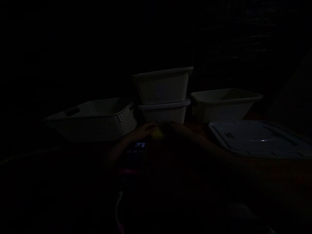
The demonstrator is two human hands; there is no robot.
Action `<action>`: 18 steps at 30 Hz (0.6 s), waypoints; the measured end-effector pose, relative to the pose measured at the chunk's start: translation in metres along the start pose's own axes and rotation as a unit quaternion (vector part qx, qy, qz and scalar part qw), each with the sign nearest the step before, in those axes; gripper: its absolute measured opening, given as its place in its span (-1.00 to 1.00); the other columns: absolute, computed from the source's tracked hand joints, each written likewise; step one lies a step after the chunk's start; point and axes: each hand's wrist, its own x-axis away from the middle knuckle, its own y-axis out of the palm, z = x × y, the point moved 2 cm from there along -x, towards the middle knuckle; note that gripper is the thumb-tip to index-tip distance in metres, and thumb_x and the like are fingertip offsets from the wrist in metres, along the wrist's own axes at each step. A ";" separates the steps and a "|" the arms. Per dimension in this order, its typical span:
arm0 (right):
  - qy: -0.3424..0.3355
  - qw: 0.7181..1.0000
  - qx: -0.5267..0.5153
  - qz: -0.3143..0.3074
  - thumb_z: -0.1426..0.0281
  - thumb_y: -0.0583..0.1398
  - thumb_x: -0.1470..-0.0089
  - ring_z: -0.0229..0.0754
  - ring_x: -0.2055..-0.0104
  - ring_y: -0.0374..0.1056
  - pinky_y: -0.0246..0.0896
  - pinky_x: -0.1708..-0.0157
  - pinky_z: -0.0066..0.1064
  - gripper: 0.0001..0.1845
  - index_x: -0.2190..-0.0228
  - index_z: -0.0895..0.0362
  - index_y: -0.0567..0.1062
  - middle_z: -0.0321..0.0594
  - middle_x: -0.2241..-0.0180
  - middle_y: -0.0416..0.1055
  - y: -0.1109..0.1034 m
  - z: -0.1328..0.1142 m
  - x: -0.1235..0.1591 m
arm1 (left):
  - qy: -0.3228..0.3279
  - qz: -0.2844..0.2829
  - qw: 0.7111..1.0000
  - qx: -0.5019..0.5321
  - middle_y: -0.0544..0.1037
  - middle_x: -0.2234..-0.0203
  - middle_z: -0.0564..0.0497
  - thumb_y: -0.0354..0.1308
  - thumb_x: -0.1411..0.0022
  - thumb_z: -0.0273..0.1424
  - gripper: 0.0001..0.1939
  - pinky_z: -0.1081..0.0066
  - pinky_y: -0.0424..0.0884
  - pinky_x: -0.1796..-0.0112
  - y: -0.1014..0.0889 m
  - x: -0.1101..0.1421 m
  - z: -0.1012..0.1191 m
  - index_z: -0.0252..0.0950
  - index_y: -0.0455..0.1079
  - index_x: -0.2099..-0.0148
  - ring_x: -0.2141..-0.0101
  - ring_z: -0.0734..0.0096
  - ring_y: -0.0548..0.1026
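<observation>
A small yellowish object [158,133] sits low on the tabletop [268,175], just in front of the 2 stacked white tubs [162,97], and it is too dim and too rounded a blur to tell which way it points or where its long axis runs. Both hands meet on it. The left hand [143,130] comes in from the left with its fingers laid against the object's left side; the right hand [174,127] reaches in from the right and touches its other side. In this darkness I cannot tell whether either grip is clenched around the object or merely resting on it.

Just behind the left forearm lies a phone [135,156] with a lit screen showing a timer. Directly beyond the hands the 2 stacked tubs block the way forward. To the left stands a white perforated basket [95,120], close to the left hand. To the right of the stack is 1 open white tub [224,104], and in front of that a flat pale lid [260,138] lies on the tabletop, apart from the right arm.
</observation>
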 end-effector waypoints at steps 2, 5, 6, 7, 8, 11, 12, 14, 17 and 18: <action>0.002 1.000 0.000 0.004 0.31 0.13 -0.09 -0.07 0.06 0.37 0.27 0.19 -0.37 -0.53 -0.03 0.23 0.29 0.05 0.02 0.36 0.000 0.000 0.001 | 0.002 0.000 1.000 -0.001 0.44 0.03 -0.08 -0.05 -0.25 -0.08 -0.53 0.29 0.29 0.03 0.000 0.000 0.000 -0.29 0.29 -0.06 0.05 0.26 0.41; 0.002 1.000 0.003 -0.001 0.31 0.14 -0.08 -0.07 0.07 0.38 0.28 0.22 -0.37 -0.50 -0.04 0.23 0.27 0.05 0.01 0.35 0.001 0.001 0.000 | -0.001 0.000 1.000 -0.002 0.44 0.03 -0.08 -0.05 -0.25 -0.08 -0.53 0.28 0.29 0.03 0.000 0.001 0.000 -0.28 0.30 -0.06 0.05 0.25 0.41; 0.001 1.000 0.003 -0.001 0.31 0.14 -0.08 -0.06 0.07 0.38 0.28 0.21 -0.37 -0.49 -0.05 0.23 0.27 0.05 0.00 0.35 0.002 0.001 -0.001 | 0.001 0.000 1.000 -0.002 0.44 0.03 -0.08 -0.05 -0.25 -0.08 -0.53 0.28 0.29 0.02 0.000 0.001 0.001 -0.27 0.30 -0.05 0.04 0.25 0.41; 0.000 1.000 0.003 -0.002 0.30 0.14 -0.07 -0.06 0.07 0.37 0.27 0.21 -0.37 -0.49 -0.05 0.23 0.27 0.05 0.00 0.35 0.002 0.002 -0.002 | 0.004 -0.001 1.000 -0.002 0.44 0.02 -0.08 -0.05 -0.25 -0.08 -0.53 0.28 0.29 0.02 0.000 0.001 0.001 -0.27 0.30 -0.05 0.03 0.25 0.40; -0.001 1.000 0.002 -0.002 0.30 0.14 -0.08 -0.06 0.07 0.37 0.27 0.20 -0.37 -0.49 -0.04 0.23 0.28 0.04 0.01 0.36 0.003 0.002 -0.002 | 0.008 0.000 1.000 -0.004 0.43 0.02 -0.08 -0.05 -0.25 -0.08 -0.54 0.28 0.28 0.01 0.000 0.001 0.001 -0.27 0.30 -0.05 0.03 0.25 0.40; 0.000 1.000 0.001 -0.003 0.32 0.12 -0.10 -0.08 0.04 0.36 0.26 0.18 -0.39 -0.51 -0.05 0.26 0.27 0.07 0.00 0.35 0.003 0.003 -0.003 | 0.011 0.003 1.000 -0.010 0.43 0.01 -0.07 -0.05 -0.25 -0.08 -0.54 0.29 0.28 0.01 0.000 0.000 -0.001 -0.26 0.30 -0.05 0.03 0.26 0.40; 0.000 1.000 0.002 -0.004 0.34 0.11 -0.11 -0.08 0.03 0.35 0.25 0.17 -0.40 -0.52 -0.05 0.26 0.27 0.07 0.00 0.35 0.002 0.003 -0.003 | 0.009 0.004 1.000 -0.013 0.43 0.02 -0.07 -0.05 -0.26 -0.08 -0.54 0.30 0.28 0.02 0.000 0.000 -0.001 -0.26 0.29 -0.06 0.03 0.27 0.40; -0.006 1.000 0.002 -0.005 0.37 0.09 -0.12 -0.09 0.00 0.34 0.24 0.15 -0.41 -0.54 -0.05 0.25 0.27 0.07 -0.01 0.34 0.002 0.002 -0.002 | 0.008 0.005 1.000 -0.018 0.43 0.02 -0.06 -0.06 -0.26 -0.09 -0.55 0.31 0.28 0.02 0.000 0.000 -0.002 -0.26 0.29 -0.06 0.04 0.28 0.40; -0.004 1.000 0.005 0.000 0.37 0.10 -0.11 -0.07 0.01 0.35 0.25 0.15 -0.39 -0.52 -0.06 0.25 0.25 0.07 -0.02 0.33 0.002 0.003 -0.002 | 0.009 0.001 1.000 -0.014 0.44 0.03 -0.07 -0.06 -0.26 -0.10 -0.55 0.31 0.28 0.03 0.000 0.000 -0.001 -0.27 0.30 -0.05 0.04 0.28 0.40; -0.001 1.000 0.006 0.001 0.37 0.11 -0.11 -0.06 0.02 0.35 0.26 0.16 -0.38 -0.51 -0.07 0.24 0.25 0.07 -0.03 0.33 0.003 0.003 -0.003 | 0.008 -0.001 1.000 -0.011 0.44 0.03 -0.07 -0.06 -0.26 -0.10 -0.55 0.31 0.28 0.03 0.001 0.000 0.000 -0.27 0.29 -0.05 0.04 0.28 0.40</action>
